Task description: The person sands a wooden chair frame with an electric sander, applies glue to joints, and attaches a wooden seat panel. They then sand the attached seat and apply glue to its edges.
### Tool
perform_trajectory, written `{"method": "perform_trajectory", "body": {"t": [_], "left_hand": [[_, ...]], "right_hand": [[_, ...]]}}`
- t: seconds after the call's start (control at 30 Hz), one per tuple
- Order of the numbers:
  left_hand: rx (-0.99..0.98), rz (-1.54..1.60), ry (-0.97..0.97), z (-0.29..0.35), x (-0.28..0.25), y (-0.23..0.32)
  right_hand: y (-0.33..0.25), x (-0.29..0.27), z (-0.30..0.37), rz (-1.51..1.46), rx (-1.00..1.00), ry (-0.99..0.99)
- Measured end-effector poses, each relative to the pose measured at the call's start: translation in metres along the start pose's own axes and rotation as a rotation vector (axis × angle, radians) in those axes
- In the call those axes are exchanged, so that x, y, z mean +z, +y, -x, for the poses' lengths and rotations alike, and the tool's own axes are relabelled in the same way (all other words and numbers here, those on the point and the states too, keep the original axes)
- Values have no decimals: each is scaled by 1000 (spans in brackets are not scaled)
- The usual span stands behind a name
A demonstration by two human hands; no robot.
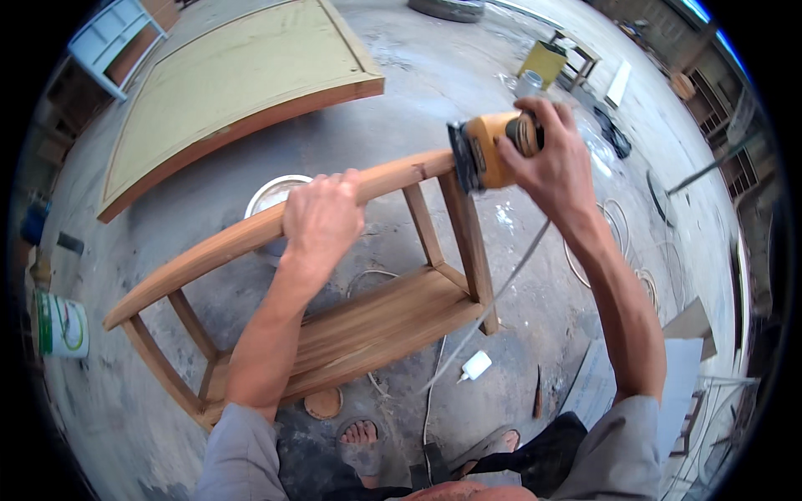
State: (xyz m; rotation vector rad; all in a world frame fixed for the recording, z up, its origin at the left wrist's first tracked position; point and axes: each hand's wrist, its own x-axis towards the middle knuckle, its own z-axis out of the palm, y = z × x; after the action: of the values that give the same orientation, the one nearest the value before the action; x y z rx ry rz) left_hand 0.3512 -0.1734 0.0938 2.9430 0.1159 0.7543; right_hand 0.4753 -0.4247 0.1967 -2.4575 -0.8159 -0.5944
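Observation:
A wooden furniture frame (376, 334) stands before me, with a curved top rail, slanted posts and a broad lower board. My left hand (324, 213) is wrapped over the middle of the top rail. In my right hand (551, 154) is a yellow and black electric sander (493, 150), gripped round its body. Its dark sanding pad (464, 159) is turned sideways against or very close to the right end of the rail; I cannot tell if they touch. A grey power cord (518, 271) hangs from the sander across the right end of the frame.
A large wooden panel (251, 67) lies at the far left, and a white bucket (280, 188) stands behind the rail. On the floor near my feet are a white squeeze bottle (475, 366), a thin tool (537, 392) and a round lid (323, 402). Coiled cable (618, 230) lies at right.

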Motion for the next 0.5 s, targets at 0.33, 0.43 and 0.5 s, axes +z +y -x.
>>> {"method": "perform_trajectory", "body": {"t": [0.33,0.43,0.5], "left_hand": [[4,9,9,0,-3,-1],[18,39,15,-1,0,2],[22,33,13,-3,0,2]], "right_hand": [[-5,11,10,28,-70,65],[18,2,-3,44,65,46],[22,2,-5,73,57,82]]}}
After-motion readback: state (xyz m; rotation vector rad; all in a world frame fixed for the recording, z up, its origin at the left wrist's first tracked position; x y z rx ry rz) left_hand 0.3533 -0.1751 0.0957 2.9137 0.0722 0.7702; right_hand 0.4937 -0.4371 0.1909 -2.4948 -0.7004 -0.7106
